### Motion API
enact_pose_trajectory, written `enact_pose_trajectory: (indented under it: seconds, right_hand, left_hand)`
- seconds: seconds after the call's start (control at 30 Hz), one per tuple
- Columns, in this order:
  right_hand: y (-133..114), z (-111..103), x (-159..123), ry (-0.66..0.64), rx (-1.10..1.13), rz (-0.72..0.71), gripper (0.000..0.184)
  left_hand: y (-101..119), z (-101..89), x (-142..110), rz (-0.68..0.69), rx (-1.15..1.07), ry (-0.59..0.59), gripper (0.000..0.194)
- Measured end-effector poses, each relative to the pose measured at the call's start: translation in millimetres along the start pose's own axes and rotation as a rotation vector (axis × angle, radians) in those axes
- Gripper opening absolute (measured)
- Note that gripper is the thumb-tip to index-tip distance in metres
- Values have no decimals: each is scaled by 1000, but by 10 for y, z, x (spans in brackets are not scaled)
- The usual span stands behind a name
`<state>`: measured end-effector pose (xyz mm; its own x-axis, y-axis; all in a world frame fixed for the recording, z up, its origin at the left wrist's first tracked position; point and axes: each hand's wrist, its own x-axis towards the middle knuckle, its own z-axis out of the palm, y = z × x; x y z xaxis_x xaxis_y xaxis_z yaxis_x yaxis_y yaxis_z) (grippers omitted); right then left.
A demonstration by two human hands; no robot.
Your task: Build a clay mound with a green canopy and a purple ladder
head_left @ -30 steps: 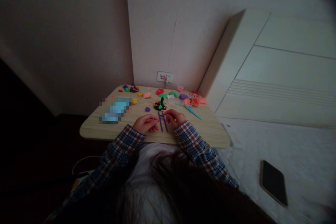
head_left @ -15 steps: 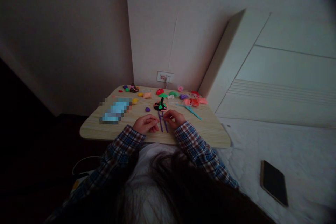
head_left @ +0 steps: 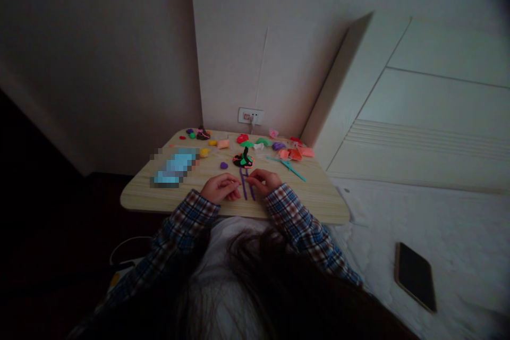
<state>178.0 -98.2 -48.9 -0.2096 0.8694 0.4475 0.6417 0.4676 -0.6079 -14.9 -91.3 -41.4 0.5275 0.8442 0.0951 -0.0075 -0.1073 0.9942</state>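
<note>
My left hand (head_left: 221,187) hovers over the near part of the table, its thumb and fingers curled together. Opposite it, my right hand (head_left: 266,181) is pinched, fingertips close to the left ones; whatever lies in either pinch is too small to make out. Between and below them are two long purple clay strips (head_left: 252,192) side by side, joined by a short crosspiece near the far end, like a ladder. Just beyond their far ends sits a black clay piece (head_left: 238,161) with green and orange-pink trim and an upright black part. A purple clay lump (head_left: 223,166) is left of it.
The pale wooden table (head_left: 319,204) also bears a blurred-out phone-like object (head_left: 175,168), teal modelling tools (head_left: 295,171), a brown figure (head_left: 203,134) and several coloured clay packets (head_left: 295,154) along the back. A wall socket (head_left: 250,116) is behind; a dark phone (head_left: 415,277) lies on the bed.
</note>
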Motion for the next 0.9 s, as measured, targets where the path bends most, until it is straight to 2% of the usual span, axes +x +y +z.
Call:
enact_pose_trajectory:
  seconds: [0.07, 0.17, 0.43, 0.57, 0.7, 0.9]
  right_hand:
    - [-21, -5, 1, -1, -7, 5, 13]
    - [-41, -12, 10, -5, -14, 5, 3]
    - [-68, -17, -11, -24, -10, 13, 15]
    - [-53, -12, -10, -20, 6, 24, 4]
    - [-41, -17, -6, -44, 30, 26, 14]
    - [-2, -1, -2, 2, 39, 49, 3]
  left_hand:
    - [13, 8, -2, -5, -4, 4, 41]
    - [20, 14, -3, -11, -6, 7, 43]
    - [-8, 7, 4, -4, -3, 2, 40]
    - [-16, 0, 0, -3, 3, -2, 39]
    - [-23, -7, -1, -1, 8, -9, 36]
    - [-17, -3, 2, -3, 2, 6, 38]
